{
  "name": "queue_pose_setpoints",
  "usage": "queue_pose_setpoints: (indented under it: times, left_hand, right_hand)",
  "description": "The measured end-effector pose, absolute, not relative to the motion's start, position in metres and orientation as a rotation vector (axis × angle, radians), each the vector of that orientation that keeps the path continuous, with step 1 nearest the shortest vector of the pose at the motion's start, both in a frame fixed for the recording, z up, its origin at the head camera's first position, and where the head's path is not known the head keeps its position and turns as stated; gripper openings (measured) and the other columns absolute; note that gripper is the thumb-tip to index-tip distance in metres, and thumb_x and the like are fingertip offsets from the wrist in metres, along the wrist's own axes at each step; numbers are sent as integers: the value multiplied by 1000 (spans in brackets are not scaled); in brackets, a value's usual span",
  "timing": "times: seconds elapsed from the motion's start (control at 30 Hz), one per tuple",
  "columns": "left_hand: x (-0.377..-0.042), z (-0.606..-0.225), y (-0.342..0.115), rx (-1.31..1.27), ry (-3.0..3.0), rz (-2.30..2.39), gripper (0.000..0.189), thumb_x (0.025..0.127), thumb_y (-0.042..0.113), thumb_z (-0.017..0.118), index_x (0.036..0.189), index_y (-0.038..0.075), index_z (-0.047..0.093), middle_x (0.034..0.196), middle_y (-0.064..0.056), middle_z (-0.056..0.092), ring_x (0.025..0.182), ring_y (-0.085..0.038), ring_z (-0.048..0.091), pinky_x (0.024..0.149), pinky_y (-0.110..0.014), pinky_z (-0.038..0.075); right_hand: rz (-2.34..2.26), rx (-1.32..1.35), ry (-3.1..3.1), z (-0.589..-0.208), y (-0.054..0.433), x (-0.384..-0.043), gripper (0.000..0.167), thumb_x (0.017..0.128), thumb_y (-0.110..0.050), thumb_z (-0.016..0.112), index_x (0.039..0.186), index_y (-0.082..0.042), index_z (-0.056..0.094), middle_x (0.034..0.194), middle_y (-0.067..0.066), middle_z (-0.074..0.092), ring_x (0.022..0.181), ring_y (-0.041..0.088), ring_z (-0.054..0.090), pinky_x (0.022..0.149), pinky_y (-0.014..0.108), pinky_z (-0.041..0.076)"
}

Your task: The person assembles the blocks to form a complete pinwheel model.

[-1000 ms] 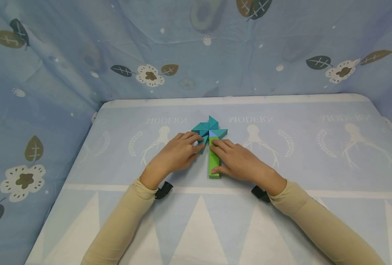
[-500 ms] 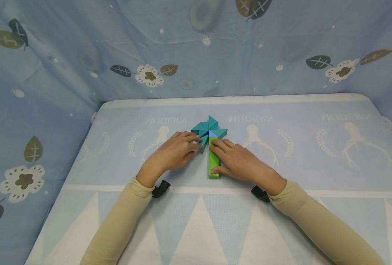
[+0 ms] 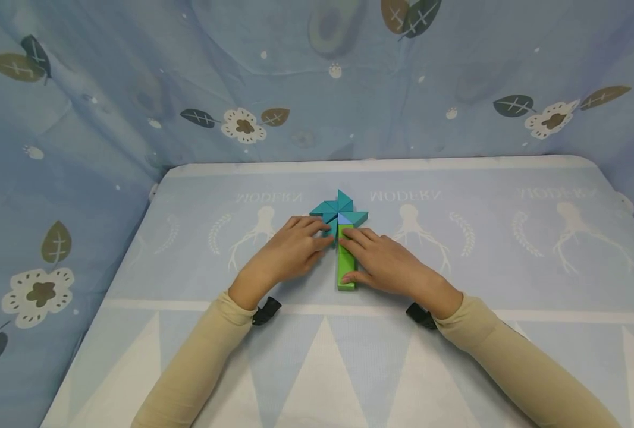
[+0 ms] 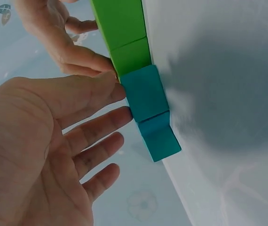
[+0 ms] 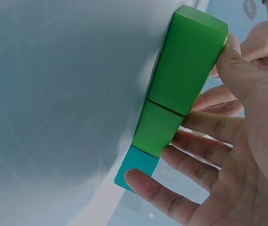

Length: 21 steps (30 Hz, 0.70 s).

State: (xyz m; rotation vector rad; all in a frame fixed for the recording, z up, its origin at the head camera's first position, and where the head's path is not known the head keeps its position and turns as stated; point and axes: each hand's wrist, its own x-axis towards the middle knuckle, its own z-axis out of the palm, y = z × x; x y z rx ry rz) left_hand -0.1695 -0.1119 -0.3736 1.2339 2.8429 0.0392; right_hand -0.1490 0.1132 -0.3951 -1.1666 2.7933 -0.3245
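Observation:
Teal triangular blocks form a pinwheel [image 3: 345, 205] flat on the table, with a small lavender-blue triangular block [image 3: 342, 220] near its middle. Below it runs a column of green blocks [image 3: 346, 264], laid end to end. The fingertips of my left hand [image 3: 291, 249] touch the lower-left teal block [image 3: 332, 229], partly hiding it; thumb and fingers look extended in the left wrist view. My right hand [image 3: 388, 261] rests along the green column, its fingers spread and fairly straight, thumb near the bottom end. In the right wrist view, a teal block [image 5: 141, 162] abuts the green ones.
A pale blue and white patterned cloth [image 3: 499, 261] covers the table. A blue curtain [image 3: 381, 95] with flowers and leaves hangs behind its far edge and at the left. Black straps [image 3: 266, 311] show at both wrists.
The lower-left teal block has shifted right, its lower tip now closer to the green column. My left hand drew slightly left, then moved right again. My right hand stays in place.

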Motion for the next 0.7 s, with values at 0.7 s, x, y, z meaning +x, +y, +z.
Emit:
queue_pose_setpoints:
  times: [0.7]
  left_hand:
    - [-169, -379, -111, 1211, 2860, 25, 41, 97, 22, 62, 138, 14, 58, 144, -7, 52, 140, -30, 41, 114, -47, 33]
  right_hand:
    - [-315, -1172, 2796, -396, 112, -149, 77, 91, -54, 60, 147, -3, 43, 153, 13, 39, 139, 32, 40, 94, 52, 50]
